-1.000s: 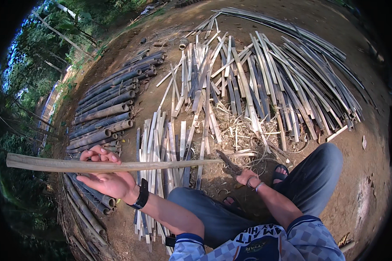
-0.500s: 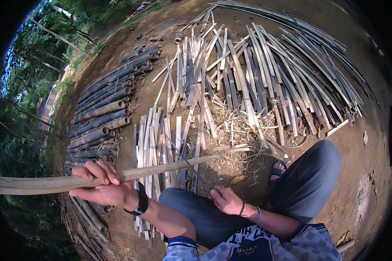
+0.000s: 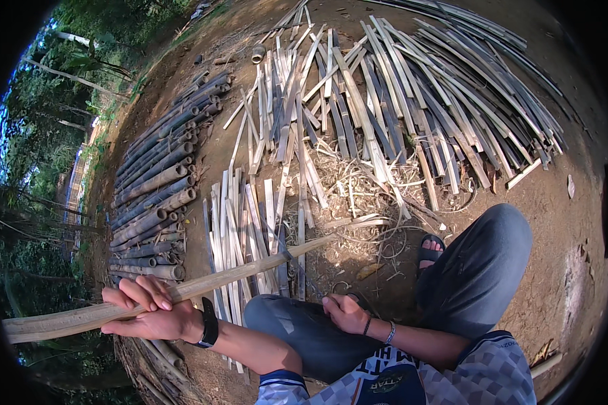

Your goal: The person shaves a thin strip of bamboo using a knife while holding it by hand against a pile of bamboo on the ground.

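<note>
A long pale split-bamboo strip [image 3: 233, 275] slants across the left half of the view, its thin end over the shavings and its thicker end running out past my left hand. My left hand [image 3: 148, 312] is closed round it, palm up, with the fingers over the top. Beside my left thigh, my right hand [image 3: 346, 314] is closed in a fist round the handle of a knife, mostly hidden. Part of the dark, thin knife blade [image 3: 286, 253] shows across the strip near its thin end; its full outline is hard to make out.
Split bamboo strips [image 3: 385, 94] lie in a wide pile ahead, with more strips [image 3: 230, 223] nearer on the left. Curled shavings [image 3: 358, 182] cover the ground between. Dark bamboo poles [image 3: 162, 175] are stacked far left. My sandalled foot [image 3: 430, 251] rests right of the shavings.
My left hand has moved down and slightly left, so the strip slopes more steeply with its thick end lower. My right hand is slightly lower, and less of the knife blade shows.
</note>
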{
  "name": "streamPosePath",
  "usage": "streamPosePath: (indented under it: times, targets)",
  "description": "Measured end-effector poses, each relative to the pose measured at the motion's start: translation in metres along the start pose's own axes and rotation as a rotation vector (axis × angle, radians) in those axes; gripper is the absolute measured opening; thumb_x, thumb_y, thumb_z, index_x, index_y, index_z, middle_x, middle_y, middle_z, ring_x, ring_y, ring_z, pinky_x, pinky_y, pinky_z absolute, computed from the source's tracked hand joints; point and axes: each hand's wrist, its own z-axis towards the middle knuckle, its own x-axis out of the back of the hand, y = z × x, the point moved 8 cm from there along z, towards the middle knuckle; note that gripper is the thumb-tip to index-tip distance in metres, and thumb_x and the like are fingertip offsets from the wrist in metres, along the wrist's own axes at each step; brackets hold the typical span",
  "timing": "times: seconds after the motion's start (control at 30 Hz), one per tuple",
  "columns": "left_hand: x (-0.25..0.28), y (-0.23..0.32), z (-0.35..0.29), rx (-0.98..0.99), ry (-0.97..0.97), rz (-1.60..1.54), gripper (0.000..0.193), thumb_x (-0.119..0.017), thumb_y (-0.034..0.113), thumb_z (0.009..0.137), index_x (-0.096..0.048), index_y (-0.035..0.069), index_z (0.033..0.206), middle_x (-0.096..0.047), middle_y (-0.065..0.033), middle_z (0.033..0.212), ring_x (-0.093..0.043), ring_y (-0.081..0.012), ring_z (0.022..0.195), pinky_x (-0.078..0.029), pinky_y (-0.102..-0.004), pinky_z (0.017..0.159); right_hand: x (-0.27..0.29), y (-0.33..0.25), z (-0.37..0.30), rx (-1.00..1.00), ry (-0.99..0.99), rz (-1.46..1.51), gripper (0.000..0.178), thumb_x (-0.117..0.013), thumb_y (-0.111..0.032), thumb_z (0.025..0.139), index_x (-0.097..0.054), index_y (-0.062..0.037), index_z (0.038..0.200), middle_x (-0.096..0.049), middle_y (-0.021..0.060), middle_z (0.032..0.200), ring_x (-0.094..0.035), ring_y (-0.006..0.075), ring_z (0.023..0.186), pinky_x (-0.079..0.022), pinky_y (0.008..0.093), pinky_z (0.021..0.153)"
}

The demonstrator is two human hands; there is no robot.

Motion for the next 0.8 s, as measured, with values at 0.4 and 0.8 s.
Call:
streamPosePath:
  times: [0.4, 0.8]
  targets:
    - [-0.001, 0.003, -0.002, -0.003, -0.042, -0.046, 0.051, -0.025, 0.059, 0.096, -0.028, 0.014, 0.073, -0.030, 0.0021, 0.050, -0.028, -0.0055, 0.034, -0.023, -0.0157, 0.030, -0.013, -0.016, -0.008, -0.253, -0.190, 0.210, 0.045, -0.039, -0.040, 0.098, -0.050, -0.0004, 0.080, -0.053, 0.0114, 0.058, -0.058, 0.0258, 0.057, -0.045, 0.0395, 0.058]
    - [0.005, 0.008, -0.006, -0.080, 0.117, 0.133, 0.050, -0.024, 0.056, 0.097, -0.031, 0.013, 0.073, -0.029, 0.0024, 0.050, -0.028, -0.0046, 0.034, -0.026, -0.0142, 0.031, 0.004, -0.041, 0.004, 0.116, -0.003, 0.003, 0.045, -0.043, -0.038, 0.097, -0.054, 0.0027, 0.081, -0.055, 0.0161, 0.064, -0.059, 0.0289, 0.063, -0.045, 0.0394, 0.063]
